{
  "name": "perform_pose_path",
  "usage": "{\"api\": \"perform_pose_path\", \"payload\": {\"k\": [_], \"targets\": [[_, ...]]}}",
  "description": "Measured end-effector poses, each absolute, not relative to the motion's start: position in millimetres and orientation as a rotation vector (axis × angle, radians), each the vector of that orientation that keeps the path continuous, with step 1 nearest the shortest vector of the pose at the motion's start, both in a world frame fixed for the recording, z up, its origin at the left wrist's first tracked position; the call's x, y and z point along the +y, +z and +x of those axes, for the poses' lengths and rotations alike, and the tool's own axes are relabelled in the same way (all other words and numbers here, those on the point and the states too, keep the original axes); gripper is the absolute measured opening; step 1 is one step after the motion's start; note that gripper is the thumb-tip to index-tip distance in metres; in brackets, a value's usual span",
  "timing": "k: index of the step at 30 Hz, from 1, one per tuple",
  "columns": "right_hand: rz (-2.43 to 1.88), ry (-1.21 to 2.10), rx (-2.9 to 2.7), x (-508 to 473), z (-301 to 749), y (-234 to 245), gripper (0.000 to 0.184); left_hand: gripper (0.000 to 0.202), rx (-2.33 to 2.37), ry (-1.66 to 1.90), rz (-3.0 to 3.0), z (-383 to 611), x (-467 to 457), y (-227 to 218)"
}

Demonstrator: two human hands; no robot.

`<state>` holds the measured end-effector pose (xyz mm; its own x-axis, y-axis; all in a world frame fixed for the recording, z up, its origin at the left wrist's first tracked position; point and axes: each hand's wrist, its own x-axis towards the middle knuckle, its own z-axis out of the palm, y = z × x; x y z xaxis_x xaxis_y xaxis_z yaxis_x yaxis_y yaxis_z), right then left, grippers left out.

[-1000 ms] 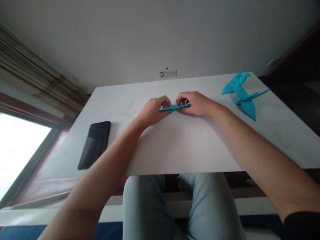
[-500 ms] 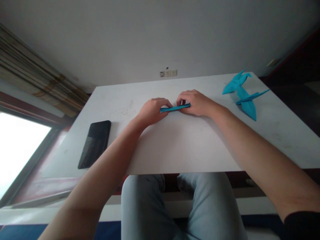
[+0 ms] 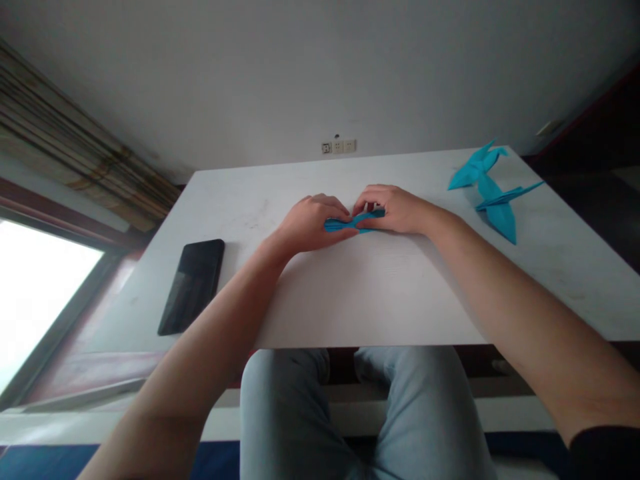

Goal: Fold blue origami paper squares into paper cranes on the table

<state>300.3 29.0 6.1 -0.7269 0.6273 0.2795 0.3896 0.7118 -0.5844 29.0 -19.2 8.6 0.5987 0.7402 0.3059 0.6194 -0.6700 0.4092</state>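
A folded piece of blue paper (image 3: 339, 225) lies between my two hands over the middle of the white table. My left hand (image 3: 314, 223) grips its left end, thumb on the near side and fingers on the far side. At its right end, my right hand (image 3: 395, 208) pinches the paper between thumb and fingers. The fingertips of both hands almost meet at its centre. Layers show at the left end; the fingers hide part of the rest.
Two folded blue paper birds, one farther back (image 3: 473, 170) and one nearer (image 3: 501, 208), rest at the table's (image 3: 350, 300) right rear. A black phone (image 3: 193, 287) lies to the left of my left forearm. A wall with sockets (image 3: 339, 147) stands behind the table.
The blue paper has turned from a thin edge-on strip to show more of its layers. My hands have come closer together, with the left thumb now stretched along the near side.
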Motion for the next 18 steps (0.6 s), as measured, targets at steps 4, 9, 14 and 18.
{"api": "perform_pose_path", "payload": {"k": [4, 9, 14, 18], "targets": [[-0.827, 0.657, -2.441, 29.4, 300.0, 6.1, 0.037, 0.029, 1.173, 0.707, 2.554, 28.8, -12.4, -0.2], [-0.829, 0.539, -2.470, 30.9, 296.9, 4.0, 0.027, 0.027, 1.217, 0.694, 2.577, 31.1, -11.3, -1.9], [-0.829, 0.505, -2.433, 27.2, 291.6, 3.7, 0.021, 0.024, 1.235, 0.722, 2.557, 34.8, -16.5, 2.8], [-0.813, 0.532, -2.419, 26.5, 291.0, 2.1, 0.019, 0.017, 1.175, 0.702, 2.580, 34.6, -16.1, 1.4]]}}
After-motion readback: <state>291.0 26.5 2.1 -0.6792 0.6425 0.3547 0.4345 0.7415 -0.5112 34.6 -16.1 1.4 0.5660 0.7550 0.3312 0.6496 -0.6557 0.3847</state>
